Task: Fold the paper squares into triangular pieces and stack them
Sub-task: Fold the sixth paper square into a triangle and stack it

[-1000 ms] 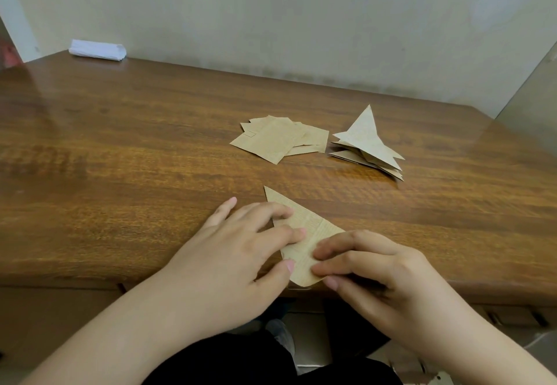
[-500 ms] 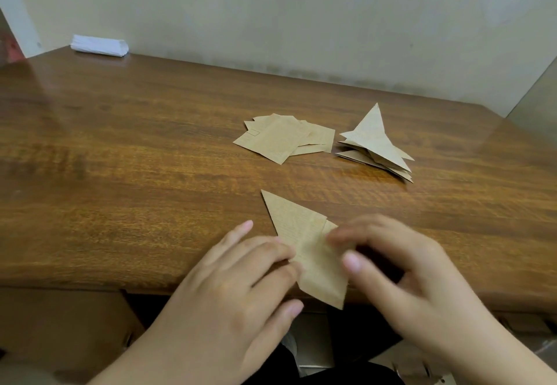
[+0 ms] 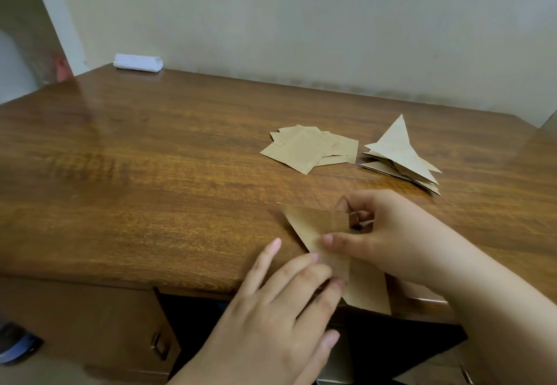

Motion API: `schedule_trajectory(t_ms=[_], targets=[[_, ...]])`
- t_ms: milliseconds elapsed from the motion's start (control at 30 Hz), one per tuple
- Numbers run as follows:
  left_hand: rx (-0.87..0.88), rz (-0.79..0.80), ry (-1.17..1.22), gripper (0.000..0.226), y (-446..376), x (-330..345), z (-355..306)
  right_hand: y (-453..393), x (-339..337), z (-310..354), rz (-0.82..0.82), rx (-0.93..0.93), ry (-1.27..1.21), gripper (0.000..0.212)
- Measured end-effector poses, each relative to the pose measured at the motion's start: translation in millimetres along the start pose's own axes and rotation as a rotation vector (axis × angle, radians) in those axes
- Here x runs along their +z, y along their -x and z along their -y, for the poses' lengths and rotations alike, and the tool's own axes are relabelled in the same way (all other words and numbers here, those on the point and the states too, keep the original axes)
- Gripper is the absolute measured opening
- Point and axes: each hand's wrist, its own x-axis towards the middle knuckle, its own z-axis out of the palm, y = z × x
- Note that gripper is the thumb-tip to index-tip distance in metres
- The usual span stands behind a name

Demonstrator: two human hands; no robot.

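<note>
A brown folded paper piece (image 3: 313, 225) lies at the near edge of the wooden table (image 3: 150, 188), part of it hanging past the edge. My right hand (image 3: 388, 237) pinches it between thumb and curled fingers and lifts its far side. My left hand (image 3: 289, 300) lies beside it with straight fingers, their tips pressing the paper's near part. Farther back sit a loose pile of flat paper squares (image 3: 307, 151) and, to its right, a stack of folded triangles (image 3: 401, 155).
A white folded packet (image 3: 138, 62) lies at the table's far left corner by the wall. Below the table's front edge, a drawer front with a metal handle (image 3: 158, 344) shows at lower left. A dark object (image 3: 15, 342) sits at the far lower left.
My right hand has closed on the paper and raised its far side off the table. My left hand slid toward me, fingertips still on the paper. The camera tilted up.
</note>
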Motion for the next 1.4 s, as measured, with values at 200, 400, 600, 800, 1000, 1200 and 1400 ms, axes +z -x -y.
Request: schedule_trajectory(t_ms=[200, 400, 600, 800, 1000, 1200, 1400], targets=[[-0.877, -0.464, 0.703, 0.036, -16, -44, 1, 23, -6, 0, -0.047, -0.164, -0.202, 0.031], [-1.066, -0.287, 1.482, 0.023, -36, -58, 1, 40, -1, 9, -0.054, -0.305, -0.205, 0.030], [-1.128, -0.382, 1.516, 0.015, -40, -63, -8, 49, -5, 17, -0.205, -0.227, -0.180, 0.049], [-1.115, -0.359, 1.508, 0.018, -35, -69, -9, 51, -6, 15, -0.170, -0.231, -0.341, 0.058], [-1.076, -0.338, 1.474, 0.017, -32, -74, -7, 54, -11, 13, -0.112, -0.215, -0.398, 0.049], [-1.078, -0.318, 1.463, 0.023, -34, -75, -8, 57, -16, 18, -0.077, -0.165, -0.219, 0.047], [-1.095, -0.336, 1.462, 0.021, -35, -73, -9, 58, -17, 19, -0.044, -0.132, -0.166, 0.049]])
